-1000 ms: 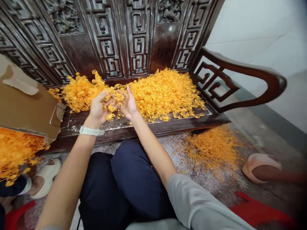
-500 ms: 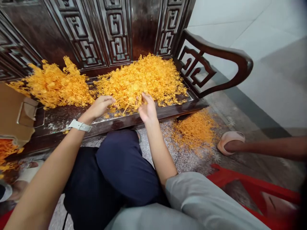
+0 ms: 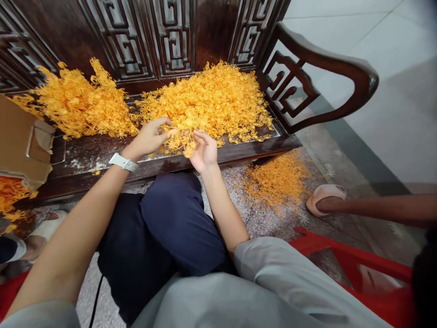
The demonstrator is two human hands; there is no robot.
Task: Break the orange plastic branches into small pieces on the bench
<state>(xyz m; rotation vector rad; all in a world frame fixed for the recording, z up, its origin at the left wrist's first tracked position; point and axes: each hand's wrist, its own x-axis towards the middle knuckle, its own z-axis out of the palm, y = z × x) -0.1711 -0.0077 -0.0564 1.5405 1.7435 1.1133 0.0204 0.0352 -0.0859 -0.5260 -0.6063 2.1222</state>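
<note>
My left hand [image 3: 150, 137], with a white watch [image 3: 122, 162] on its wrist, and my right hand [image 3: 204, 149] meet over the front edge of a dark carved wooden bench [image 3: 102, 157]. Both pinch a small clump of orange plastic sprigs [image 3: 182, 141] between them. Just behind lies a big heap of the same orange sprigs [image 3: 211, 100] on the bench seat. A second heap of orange sprigs [image 3: 80, 105] sits to the left.
More orange sprigs [image 3: 276, 182] are scattered on the speckled floor at the right. A cardboard box [image 3: 20, 146] stands at the left. Another person's leg and pink slipper [image 3: 324, 196] reach in from the right. A red plastic stool [image 3: 358, 269] stands at lower right.
My hands dropped from in front of me to the right heap, then lifted a small clump from it toward me. The view swung right and down.
</note>
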